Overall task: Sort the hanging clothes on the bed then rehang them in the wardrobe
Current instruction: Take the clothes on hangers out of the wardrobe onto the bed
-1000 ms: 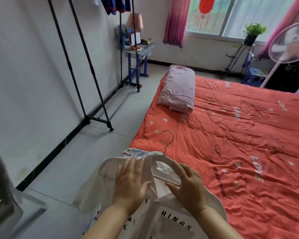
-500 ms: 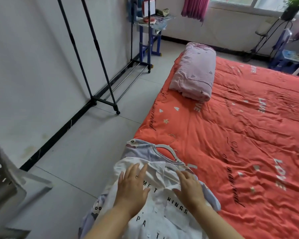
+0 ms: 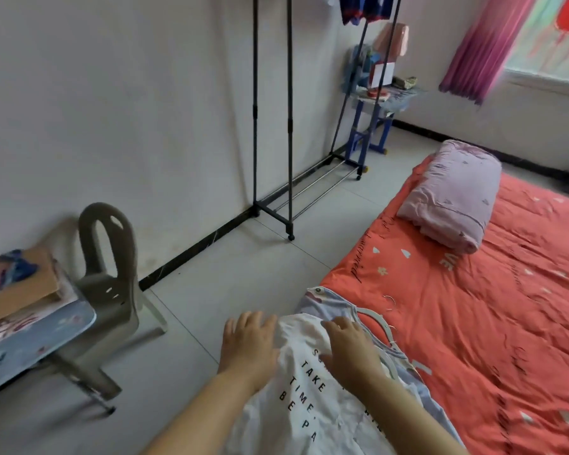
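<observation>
Two hands (image 3: 248,348) (image 3: 352,351); two shirts (image 3: 309,382) (image 3: 329,302) (white over blue); one chair (image 3: 112,274).

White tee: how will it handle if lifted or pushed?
Likely floppy: the tee creases and hangs past the bed edge, so it should sag from any single grip. Probably light, since the cloth looks thin. Pushed, it may bunch or slide over the lilac garment beneath rather than move as one piece.

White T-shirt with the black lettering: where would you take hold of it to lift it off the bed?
Probably pinch the white T-shirt along its top edge, from above, near where the left hand and right hand lie flat. It is spread over a lavender shirt, so only that edge offers loose cloth.
</observation>
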{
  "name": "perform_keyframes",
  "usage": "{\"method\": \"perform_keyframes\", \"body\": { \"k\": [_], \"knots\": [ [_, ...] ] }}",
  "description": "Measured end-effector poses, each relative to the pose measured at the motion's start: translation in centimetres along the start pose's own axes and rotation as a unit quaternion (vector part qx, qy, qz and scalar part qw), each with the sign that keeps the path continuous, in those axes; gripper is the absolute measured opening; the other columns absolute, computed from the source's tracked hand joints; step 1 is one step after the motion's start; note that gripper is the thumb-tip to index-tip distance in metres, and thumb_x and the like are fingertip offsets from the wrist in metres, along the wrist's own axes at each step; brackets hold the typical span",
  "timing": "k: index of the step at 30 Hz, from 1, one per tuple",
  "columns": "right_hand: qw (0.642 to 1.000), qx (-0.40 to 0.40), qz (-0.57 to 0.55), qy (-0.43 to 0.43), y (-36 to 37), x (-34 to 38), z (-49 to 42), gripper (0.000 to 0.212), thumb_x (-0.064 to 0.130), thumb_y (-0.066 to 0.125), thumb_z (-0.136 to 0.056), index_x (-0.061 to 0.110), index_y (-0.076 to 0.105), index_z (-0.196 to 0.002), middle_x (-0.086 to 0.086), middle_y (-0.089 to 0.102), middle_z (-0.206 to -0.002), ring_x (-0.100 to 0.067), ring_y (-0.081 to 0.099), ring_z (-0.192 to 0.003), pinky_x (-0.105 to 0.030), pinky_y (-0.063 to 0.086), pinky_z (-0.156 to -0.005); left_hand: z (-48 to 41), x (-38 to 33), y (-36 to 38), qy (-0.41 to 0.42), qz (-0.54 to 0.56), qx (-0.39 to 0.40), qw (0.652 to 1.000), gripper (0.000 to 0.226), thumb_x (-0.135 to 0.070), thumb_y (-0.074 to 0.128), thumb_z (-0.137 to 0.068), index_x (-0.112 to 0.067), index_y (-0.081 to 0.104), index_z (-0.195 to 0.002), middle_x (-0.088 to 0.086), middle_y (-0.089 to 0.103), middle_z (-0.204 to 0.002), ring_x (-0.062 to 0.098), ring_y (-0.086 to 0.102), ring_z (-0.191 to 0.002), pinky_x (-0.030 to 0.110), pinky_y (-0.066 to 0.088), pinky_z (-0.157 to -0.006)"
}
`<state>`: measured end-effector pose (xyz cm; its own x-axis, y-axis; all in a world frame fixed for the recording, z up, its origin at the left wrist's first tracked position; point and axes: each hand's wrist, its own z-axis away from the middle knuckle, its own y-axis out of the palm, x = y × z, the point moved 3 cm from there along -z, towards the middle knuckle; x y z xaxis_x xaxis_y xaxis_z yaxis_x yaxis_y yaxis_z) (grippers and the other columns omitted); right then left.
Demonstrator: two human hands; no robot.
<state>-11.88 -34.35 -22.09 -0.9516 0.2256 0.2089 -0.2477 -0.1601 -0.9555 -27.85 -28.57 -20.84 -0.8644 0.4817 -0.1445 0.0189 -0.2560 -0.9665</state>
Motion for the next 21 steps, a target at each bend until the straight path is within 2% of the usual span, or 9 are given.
{"method": "perform_keyframes", "body": {
  "k": [5,11,18,21],
  "knots": [
    [0.994,0.007,0.026,-0.108,-1.9,11.2,1.0,0.059,0.034,0.059,-0.089,0.025,0.035,-0.141,0.002,0.040,-0.140,-0.020,0.039,-0.128,-0.031,0.034,-0.104,7.4,9.4,-3.0,-0.097,0.014,-0.052,0.994,0.045,-0.028,0.043,-0.093,-0.021,0.034,-0.137,0.000,0.040,-0.138,0.021,0.033,-0.128,0.036,0.024,-0.108],
    [0.963,0.019,0.063,-0.261,-1.5,29.3,6.0,0.058,0.033,0.057,-0.091,0.022,0.032,-0.143,-0.001,0.038,-0.141,-0.021,0.039,-0.127,-0.033,0.032,-0.107,22.6,22.2,-5.6,-0.239,0.024,-0.118,0.964,0.051,-0.039,0.048,-0.093,-0.022,0.036,-0.139,-0.001,0.044,-0.138,0.020,0.040,-0.126,0.033,0.032,-0.103],
    [0.893,0.037,0.117,-0.433,2.3,52.1,17.8,0.051,0.031,0.059,-0.087,0.021,0.042,-0.134,-0.002,0.043,-0.134,-0.023,0.042,-0.124,-0.034,0.035,-0.103,47.7,34.9,-5.6,-0.424,0.028,-0.183,0.887,0.053,-0.036,0.051,-0.088,-0.023,0.039,-0.138,-0.001,0.048,-0.137,0.022,0.044,-0.125,0.029,0.034,-0.101],
    [0.851,0.046,0.123,-0.509,4.4,60.7,23.9,0.056,0.033,0.058,-0.089,0.023,0.037,-0.139,-0.001,0.041,-0.136,-0.023,0.041,-0.125,-0.034,0.035,-0.103,58.3,38.5,-4.5,-0.498,0.033,-0.200,0.843,0.053,-0.037,0.048,-0.091,-0.022,0.034,-0.140,0.000,0.047,-0.136,0.021,0.044,-0.123,0.031,0.035,-0.100]
  ]
}}
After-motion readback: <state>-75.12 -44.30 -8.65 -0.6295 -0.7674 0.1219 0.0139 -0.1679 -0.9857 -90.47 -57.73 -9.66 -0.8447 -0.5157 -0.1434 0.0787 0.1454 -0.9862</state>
